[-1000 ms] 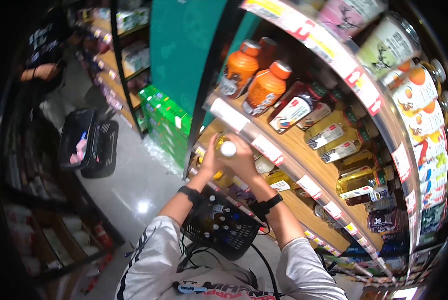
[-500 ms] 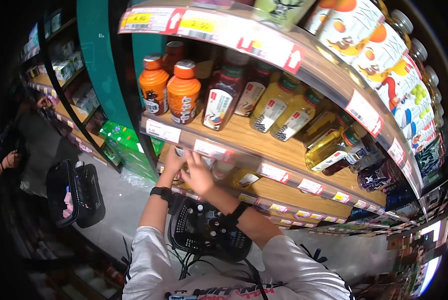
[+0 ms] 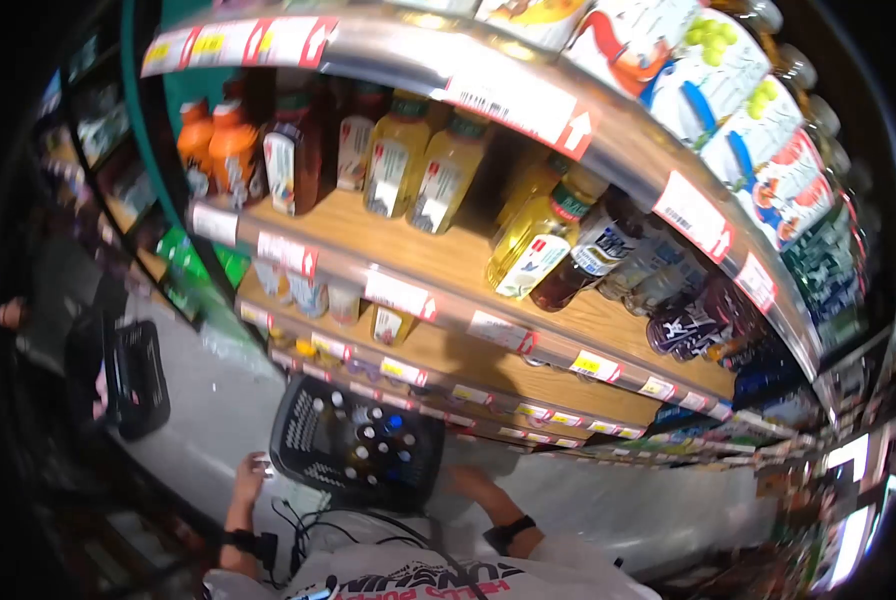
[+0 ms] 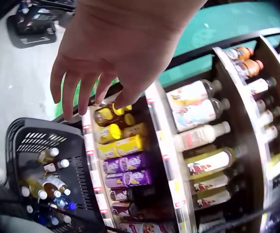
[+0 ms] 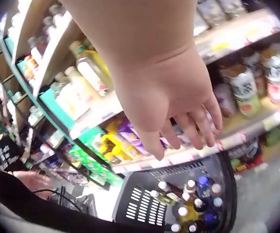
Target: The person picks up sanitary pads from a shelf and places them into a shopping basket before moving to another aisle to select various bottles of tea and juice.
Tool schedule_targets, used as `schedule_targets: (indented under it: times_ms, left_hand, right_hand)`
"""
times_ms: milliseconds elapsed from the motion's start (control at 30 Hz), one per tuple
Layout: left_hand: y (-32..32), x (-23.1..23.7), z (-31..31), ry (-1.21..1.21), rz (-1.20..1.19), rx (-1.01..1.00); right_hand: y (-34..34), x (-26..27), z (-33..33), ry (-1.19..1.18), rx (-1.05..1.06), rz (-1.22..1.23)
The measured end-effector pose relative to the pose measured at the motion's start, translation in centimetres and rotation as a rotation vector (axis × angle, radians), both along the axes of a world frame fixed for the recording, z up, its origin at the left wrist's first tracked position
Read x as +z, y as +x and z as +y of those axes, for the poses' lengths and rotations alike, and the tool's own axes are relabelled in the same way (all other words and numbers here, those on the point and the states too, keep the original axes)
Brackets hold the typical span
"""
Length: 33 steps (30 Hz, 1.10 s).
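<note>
A black shopping basket (image 3: 293,440) stands on the floor below the shelves, holding several upright bottles (image 3: 370,434) with white and blue caps. To its left is my left hand (image 3: 251,478), fingers loosely extended in the left wrist view and nothing in the palm. My right hand (image 3: 473,485) is lowered on the basket's other side. In the right wrist view its fingers spread loosely above the basket (image 5: 139,201) and hold nothing.
Curved shelves carry orange-capped bottles (image 3: 235,155), yellow juice bottles (image 3: 438,180) and a leaning oil-coloured bottle (image 3: 535,245). Price labels line the shelf edge (image 3: 398,292). Yellow and purple canisters (image 4: 123,147) sit low down. Another black basket (image 3: 138,375) stands on the floor to the left, near a person.
A second ago both hands held a white-capped bottle by the shelf; then they were together at a lower shelf. Now they are apart and lowered either side of the basket. The head view turned right.
</note>
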State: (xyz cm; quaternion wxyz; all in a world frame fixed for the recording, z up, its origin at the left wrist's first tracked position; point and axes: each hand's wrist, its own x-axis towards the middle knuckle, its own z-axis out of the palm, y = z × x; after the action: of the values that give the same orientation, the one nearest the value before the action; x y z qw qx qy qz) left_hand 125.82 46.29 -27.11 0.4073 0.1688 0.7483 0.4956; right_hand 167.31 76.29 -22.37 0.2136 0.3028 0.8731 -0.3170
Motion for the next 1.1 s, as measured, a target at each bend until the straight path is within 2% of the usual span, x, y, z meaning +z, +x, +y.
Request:
schedule_targets:
  times_ms: [33, 67, 100, 133, 167, 200, 267, 300, 333, 400, 433, 500, 533, 600, 633, 733, 767, 967, 1000, 1033, 1100]
  left_hand:
    - [1.5, -2.6, -2.3, -0.015, -0.067, 0.072]
    - [3.4, -2.3, -2.5, -0.095, -0.084, 0.184]
    - [4.3, -7.0, -4.1, -0.135, 0.015, 0.139]
    - [5.4, -9.7, -5.4, -0.181, 0.057, 0.017]
    - [8.3, -7.7, -5.1, -0.212, 0.03, -0.049]
    - [10.4, -6.4, -4.5, -0.55, -0.071, -0.184]
    - [15.9, -7.8, -3.4, -0.893, 0.241, -0.589]
    - [19.0, -10.6, -2.8, -0.854, 0.207, -0.647]
    - [21.8, -14.8, -2.5, -0.688, 0.115, -0.899]
    - [28.4, -14.8, -0.6, -0.742, -0.073, -0.956]
    - [30.6, -14.2, 0.3, -0.78, -0.119, -1.037]
    - [33.3, -13.4, 1.6, -0.872, -0.166, -1.194]
    - [33.8, -13.3, 1.6, -0.913, -0.172, -1.251]
    - [34.5, -13.4, 1.5, -0.972, -0.184, -1.355]
    - [34.7, -13.6, 1.3, -0.998, -0.184, -1.393]
    - [35.3, -15.5, 0.2, -1.042, -0.23, -1.438]
    - [35.8, -18.1, -0.6, -1.042, -0.326, -1.452]
    - [34.3, -17.1, 0.0, -1.114, -0.42, -1.362]
    - [34.2, -16.9, -0.2, -1.137, -0.44, -1.337]
    - [33.6, -16.4, -0.4, -1.073, -0.336, -1.353]
    - [32.9, -17.4, -0.6, -1.014, -0.413, -1.413]
  right_hand:
    - [2.7, -2.4, -0.4, -0.013, -0.024, -0.015]
    - [6.3, -5.6, -0.9, -0.035, -0.041, -0.041]
    - [10.4, -9.2, -2.2, -0.035, -0.025, 0.078]
    - [12.5, -9.5, -3.8, -0.137, 0.014, -0.032]
    - [12.3, -9.7, -4.2, -0.233, 0.058, -0.131]
    - [11.2, -10.1, -4.4, -0.313, 0.108, -0.22]
    - [10.3, -9.8, -6.1, -0.436, 0.026, -0.209]
    - [10.1, -9.8, -6.3, -0.482, -0.021, -0.21]
    - [9.8, -10.3, -6.8, -0.494, 0.013, -0.17]
    - [10.1, -11.7, -8.3, -0.517, 0.046, -0.084]
    - [11.1, -14.5, -9.2, -0.611, 0.072, -0.215]
    - [13.0, -16.1, -11.9, -0.566, 0.259, -0.365]
    - [13.3, -16.7, -12.8, -0.536, 0.346, -0.428]
    - [12.7, -17.6, -12.6, -0.63, 0.393, -0.467]
    - [12.4, -17.9, -12.3, -0.676, 0.414, -0.487]
    - [11.8, -17.0, -12.8, -0.504, 0.475, -0.502]
    - [11.3, -16.4, -12.9, -0.487, 0.455, -0.571]
    - [10.4, -17.1, -14.4, -0.335, 0.517, -0.574]
    - [10.1, -17.0, -14.4, -0.374, 0.542, -0.594]
    - [8.6, -16.8, -13.9, -0.412, 0.566, -0.61]
    - [6.5, -18.0, -12.3, -0.499, 0.582, -0.568]
